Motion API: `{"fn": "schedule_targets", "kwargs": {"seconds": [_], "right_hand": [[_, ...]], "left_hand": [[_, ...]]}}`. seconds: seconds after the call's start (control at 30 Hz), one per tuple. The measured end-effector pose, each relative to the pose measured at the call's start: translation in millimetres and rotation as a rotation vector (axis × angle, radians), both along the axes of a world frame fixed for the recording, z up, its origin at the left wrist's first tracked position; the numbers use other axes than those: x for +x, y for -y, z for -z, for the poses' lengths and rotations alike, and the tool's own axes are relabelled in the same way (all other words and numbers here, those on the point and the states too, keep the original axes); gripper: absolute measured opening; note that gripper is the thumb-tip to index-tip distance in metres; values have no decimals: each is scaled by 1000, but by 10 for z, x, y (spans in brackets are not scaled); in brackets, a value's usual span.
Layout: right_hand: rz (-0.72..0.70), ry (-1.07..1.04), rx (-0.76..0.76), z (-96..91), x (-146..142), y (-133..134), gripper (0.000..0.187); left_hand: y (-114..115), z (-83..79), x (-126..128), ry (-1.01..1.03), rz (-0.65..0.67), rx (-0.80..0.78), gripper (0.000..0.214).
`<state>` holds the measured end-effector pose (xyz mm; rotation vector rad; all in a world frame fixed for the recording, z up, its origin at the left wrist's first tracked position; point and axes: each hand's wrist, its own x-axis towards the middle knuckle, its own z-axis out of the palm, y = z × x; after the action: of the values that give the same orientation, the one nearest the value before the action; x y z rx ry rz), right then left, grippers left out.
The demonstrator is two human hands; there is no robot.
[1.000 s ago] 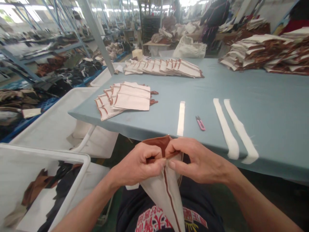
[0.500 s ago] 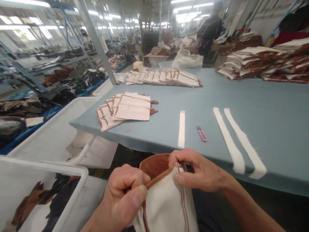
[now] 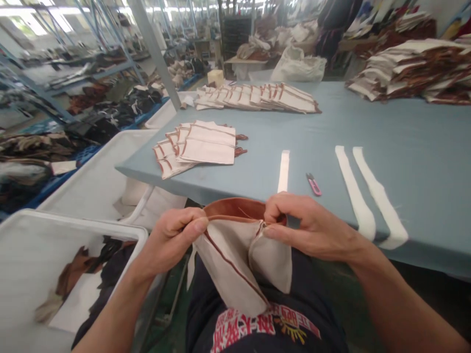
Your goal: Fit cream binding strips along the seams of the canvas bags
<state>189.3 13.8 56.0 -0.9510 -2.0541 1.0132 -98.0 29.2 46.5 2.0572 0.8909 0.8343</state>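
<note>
A cream fabric bag [image 3: 235,260] with a brown lining hangs from both hands above my lap, its mouth spread wide. My left hand [image 3: 176,235] pinches the rim at the left seam, thumb on top. On the other side, my right hand [image 3: 301,223] grips the rim where a brown-edged seam meets it. Brown lining [image 3: 235,208] shows inside the opening, with a loose thread across it. Beyond my right hand, a short white strip [image 3: 283,169] lies on the blue-grey table [image 3: 257,142], partly covered by the fingers. Pink thread snips [image 3: 314,184] rest to its right.
Two long white strips [image 3: 349,189] hang over the table's front edge. A small stack of cream pieces [image 3: 209,144] lies at the left, with a longer row [image 3: 257,98] behind. Larger piles [image 3: 415,68] fill the back right. White bins [image 3: 136,235] stand left. A person [image 3: 334,24] stands behind.
My hands have drawn apart and the bag's mouth has opened wider, the bag now higher in view. My left hand has moved left along the rim. The camera has tilted down.
</note>
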Motion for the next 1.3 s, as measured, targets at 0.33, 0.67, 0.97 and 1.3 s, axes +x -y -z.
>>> {"fn": "schedule_targets", "kwargs": {"seconds": [0.33,0.67,0.97,1.3], "right_hand": [[-125,-68,-237,-186,-57,43,30],[-72,-103,-307,70,-4,19,48],[-44,-140,-179,176,-2,34,42],[-65,-132,-167,97,-26,29,23]], "left_hand": [[-133,-140,133,-78,195,-11,42],[-61,-199,703,-22,276,-122,17],[-51,-112,713,46,286,-294,19],[-53,-67,655,103,259,-513,24]]}}
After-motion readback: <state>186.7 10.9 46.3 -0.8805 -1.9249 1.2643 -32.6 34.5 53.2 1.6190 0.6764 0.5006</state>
